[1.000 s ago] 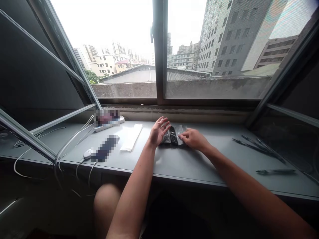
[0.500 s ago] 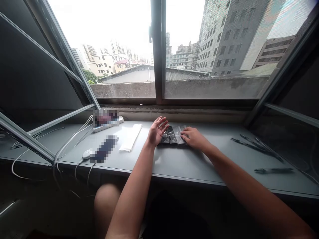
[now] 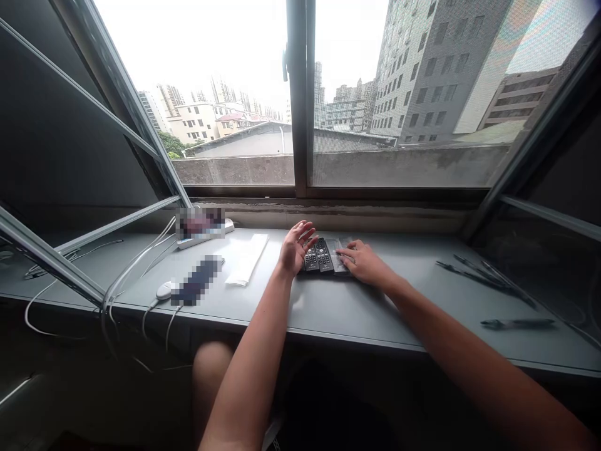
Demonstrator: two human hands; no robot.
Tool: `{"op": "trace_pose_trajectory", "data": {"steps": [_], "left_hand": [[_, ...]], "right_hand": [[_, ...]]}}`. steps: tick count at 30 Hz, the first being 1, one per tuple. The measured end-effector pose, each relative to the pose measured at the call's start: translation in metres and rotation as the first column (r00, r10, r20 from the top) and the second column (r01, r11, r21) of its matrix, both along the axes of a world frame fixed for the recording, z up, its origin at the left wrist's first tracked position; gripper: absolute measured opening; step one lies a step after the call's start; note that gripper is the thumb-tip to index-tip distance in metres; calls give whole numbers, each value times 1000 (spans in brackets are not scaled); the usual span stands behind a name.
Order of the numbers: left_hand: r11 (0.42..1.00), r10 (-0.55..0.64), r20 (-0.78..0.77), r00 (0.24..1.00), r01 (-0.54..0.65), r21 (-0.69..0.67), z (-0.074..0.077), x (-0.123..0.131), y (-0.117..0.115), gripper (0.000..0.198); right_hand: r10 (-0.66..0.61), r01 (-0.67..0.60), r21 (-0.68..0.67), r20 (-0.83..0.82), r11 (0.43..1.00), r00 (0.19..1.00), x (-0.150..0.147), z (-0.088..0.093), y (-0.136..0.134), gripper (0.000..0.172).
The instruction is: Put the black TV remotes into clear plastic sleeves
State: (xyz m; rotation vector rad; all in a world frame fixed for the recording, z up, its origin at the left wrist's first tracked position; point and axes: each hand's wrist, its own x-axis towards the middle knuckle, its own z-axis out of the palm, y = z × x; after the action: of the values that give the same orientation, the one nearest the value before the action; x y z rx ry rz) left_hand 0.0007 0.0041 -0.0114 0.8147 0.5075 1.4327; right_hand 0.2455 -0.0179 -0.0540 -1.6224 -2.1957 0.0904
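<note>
Two black remote controls [image 3: 323, 255] lie side by side on the grey desk, their keypads facing up. My left hand [image 3: 297, 247] is by their left side, palm turned up and fingers apart, holding nothing; it partly hides the left remote. To the right of the remotes lies a clear plastic sleeve [image 3: 339, 255], with something dark at its lower edge that I cannot make out. My right hand [image 3: 365, 260] rests over the sleeve's right part, fingers stretched out and touching it, not wrapped round it.
Folded white paper [image 3: 247, 260] lies left of the hands. Farther left are a blurred-out phone-shaped object [image 3: 197, 280], a round white charger [image 3: 164, 290], a power strip [image 3: 206, 235] and loose cables. Several pens [image 3: 519, 324] lie at the right. Metal frames flank the desk; a window stands behind.
The right hand's fingers have loosened and spread slightly over the plastic sleeve. My left hand has hardly moved. The view has shifted a little.
</note>
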Motion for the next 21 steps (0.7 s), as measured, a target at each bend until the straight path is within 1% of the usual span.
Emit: {"op": "trace_pose_trajectory", "data": {"steps": [2,4,6,7,9,11,14,16,17,18,21], "left_hand": [[998,54,-66,996,-53,20,0,1,-1,27],[982,182,-210,961,-167,87,-1,3,-2,22],[942,324,-381,866,-260,210,-4,6,-3,15],[924,370,-449,813,-274,267,-6,7,-3,12],[909,403,-541,738,-255,328,-10,9,-4,7],[910,403,-603,689,-229,346,-14,9,-4,4],[914,403,-650,644,-239,329,-17,8,-3,4],[909,416,-666,619,-275,313,-17,5,-3,5],[902,431,-684,588,-292,318,-17,3,-3,5],[892,452,-714,536,-304,336,-16,1,-3,5],[844,518,-796,313,-337,417,-15,-7,-4,18]], "right_hand": [[-10,11,41,-13,999,1000,-2,3,-2,44],[0,4,121,-34,993,999,-4,7,-4,42],[58,-44,210,-60,977,997,-9,11,-8,41],[112,-92,251,-68,964,991,-12,14,-10,41],[252,-224,297,-59,928,966,-19,17,-14,42],[377,-357,285,-16,889,926,-27,19,-18,45],[459,-447,248,9,860,888,-35,19,-23,42],[468,-456,234,4,859,883,-38,18,-23,37],[465,-451,234,-3,861,885,-39,17,-24,35],[461,-446,237,-9,863,888,-39,16,-24,35],[460,-444,239,-16,864,888,-39,16,-24,35]]}}
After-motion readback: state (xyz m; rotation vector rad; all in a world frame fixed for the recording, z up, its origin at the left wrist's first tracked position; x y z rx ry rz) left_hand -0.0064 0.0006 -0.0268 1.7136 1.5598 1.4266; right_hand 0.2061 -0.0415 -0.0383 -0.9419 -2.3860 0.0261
